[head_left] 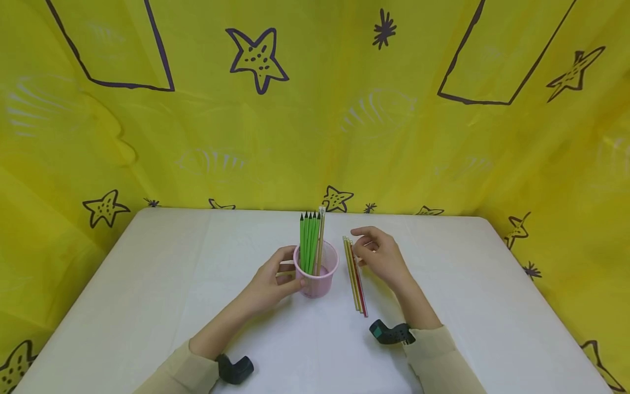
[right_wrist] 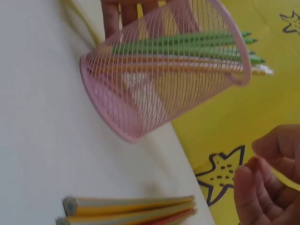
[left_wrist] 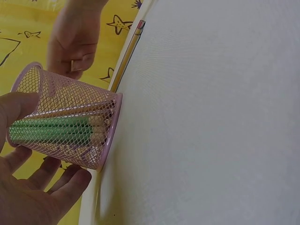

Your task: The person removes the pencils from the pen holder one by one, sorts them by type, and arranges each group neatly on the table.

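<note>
My left hand [head_left: 272,280] holds a pink mesh pencil cup [head_left: 316,285], thumb on its near side and fingers round the far side. The cup stands upright on the table. Green pencils [head_left: 309,243] with dark points lean inside it, beside a yellowish pencil [head_left: 320,241] with a pale tip. To the right of the cup, two yellow pencils [head_left: 351,273] and a red pencil [head_left: 359,284] lie side by side. Over their far ends is my right hand [head_left: 381,254], fingers loosely bent, with nothing visible between them in the right wrist view.
A white table [head_left: 236,235] carries all of this. Behind it and along its sides hangs a yellow curtain [head_left: 295,137] printed with starfish and fish skeletons. Dark wrist-worn devices sit at the left wrist [head_left: 233,369] and the right wrist [head_left: 391,332].
</note>
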{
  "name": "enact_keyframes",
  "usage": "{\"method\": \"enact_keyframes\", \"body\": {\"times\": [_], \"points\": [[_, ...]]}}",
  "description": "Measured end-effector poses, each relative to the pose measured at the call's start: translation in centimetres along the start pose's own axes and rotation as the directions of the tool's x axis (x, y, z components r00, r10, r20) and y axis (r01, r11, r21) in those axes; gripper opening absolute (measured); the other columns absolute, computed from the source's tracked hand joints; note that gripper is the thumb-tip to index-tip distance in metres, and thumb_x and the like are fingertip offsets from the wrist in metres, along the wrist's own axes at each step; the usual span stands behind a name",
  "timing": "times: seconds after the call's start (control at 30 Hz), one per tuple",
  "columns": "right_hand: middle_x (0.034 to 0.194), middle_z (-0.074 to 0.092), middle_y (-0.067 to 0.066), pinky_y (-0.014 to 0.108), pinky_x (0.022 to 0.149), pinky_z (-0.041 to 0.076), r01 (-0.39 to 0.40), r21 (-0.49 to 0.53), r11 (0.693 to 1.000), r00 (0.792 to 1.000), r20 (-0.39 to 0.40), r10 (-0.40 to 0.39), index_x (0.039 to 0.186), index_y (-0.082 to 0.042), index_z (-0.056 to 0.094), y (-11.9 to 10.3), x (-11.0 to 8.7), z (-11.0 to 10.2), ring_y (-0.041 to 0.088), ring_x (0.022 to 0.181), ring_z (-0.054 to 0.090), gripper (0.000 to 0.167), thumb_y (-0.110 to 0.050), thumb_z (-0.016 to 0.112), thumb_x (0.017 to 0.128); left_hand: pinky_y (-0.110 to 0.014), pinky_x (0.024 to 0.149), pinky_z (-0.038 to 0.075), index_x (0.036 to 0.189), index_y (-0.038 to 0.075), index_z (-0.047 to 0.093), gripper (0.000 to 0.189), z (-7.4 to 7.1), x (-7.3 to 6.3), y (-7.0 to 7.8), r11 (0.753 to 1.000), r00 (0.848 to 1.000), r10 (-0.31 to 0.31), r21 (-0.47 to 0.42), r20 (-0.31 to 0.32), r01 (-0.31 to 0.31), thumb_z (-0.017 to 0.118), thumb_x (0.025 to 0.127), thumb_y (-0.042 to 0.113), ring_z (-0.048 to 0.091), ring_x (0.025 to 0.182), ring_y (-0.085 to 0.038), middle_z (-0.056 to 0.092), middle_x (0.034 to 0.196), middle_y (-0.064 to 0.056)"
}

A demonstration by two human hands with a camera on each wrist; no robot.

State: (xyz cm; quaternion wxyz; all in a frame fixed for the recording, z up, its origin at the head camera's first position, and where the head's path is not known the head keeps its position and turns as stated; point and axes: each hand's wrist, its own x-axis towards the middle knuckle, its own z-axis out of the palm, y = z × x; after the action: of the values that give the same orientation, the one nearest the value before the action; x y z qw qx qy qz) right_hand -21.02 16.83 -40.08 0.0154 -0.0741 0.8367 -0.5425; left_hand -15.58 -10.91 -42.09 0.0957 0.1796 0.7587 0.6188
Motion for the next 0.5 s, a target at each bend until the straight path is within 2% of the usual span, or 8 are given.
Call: {"method": "enact_keyframes", "body": {"times": [0.17,0.3,0.4,0.5], "points": [[0.104,0.064,0.015,0.029,0.074,0.061,0.105,0.041,0.994,0.994,-0.004,-0.105,0.119,-0.008,0.065,-1.5,-0.4,0.6,0.028,0.093,0.063,0.026,-0.008,0.066,0.093,-0.046,0.108,0.048,0.147,0.012,0.038,0.067,-0.1,0.0,0.1,1.0,1.0,0.008,-0.001,0.001,-0.008,0.073,0.09,0.011,0.054,0.127,-0.037,0.048,0.143,-0.016],[0.119,0.065,0.017,0.025,0.086,0.058,0.152,0.045,0.987,0.987,0.05,-0.154,0.123,-0.009,0.064,-2.2,-0.9,1.3,0.024,0.108,0.062,0.029,-0.013,0.068,0.094,-0.046,0.107,0.048,0.147,0.011,0.038,0.067,0.0,-0.1,0.1,1.0,1.0,0.011,-0.005,0.0,-0.011,0.073,0.09,0.01,0.054,0.127,-0.038,0.048,0.143,-0.017],[0.129,0.062,0.018,0.032,0.095,0.056,0.193,0.061,0.979,0.975,0.103,-0.198,0.127,-0.009,0.062,-2.5,-1.1,1.7,0.028,0.118,0.06,0.034,-0.012,0.068,0.094,-0.046,0.107,0.049,0.147,0.011,0.038,0.067,0.0,-0.1,0.2,1.0,1.0,0.01,-0.009,0.0,-0.01,0.073,0.09,0.01,0.055,0.127,-0.038,0.048,0.143,-0.017],[0.138,0.058,0.013,0.041,0.102,0.053,0.235,0.08,0.969,0.958,0.153,-0.245,0.132,-0.01,0.06,-2.5,-1.2,2.0,0.033,0.126,0.055,0.04,-0.008,0.068,0.093,-0.047,0.107,0.048,0.147,0.011,0.038,0.067,0.1,-0.1,0.3,1.0,1.0,0.01,-0.013,0.0,-0.01,0.073,0.09,0.01,0.054,0.127,-0.038,0.048,0.144,-0.017]]}}
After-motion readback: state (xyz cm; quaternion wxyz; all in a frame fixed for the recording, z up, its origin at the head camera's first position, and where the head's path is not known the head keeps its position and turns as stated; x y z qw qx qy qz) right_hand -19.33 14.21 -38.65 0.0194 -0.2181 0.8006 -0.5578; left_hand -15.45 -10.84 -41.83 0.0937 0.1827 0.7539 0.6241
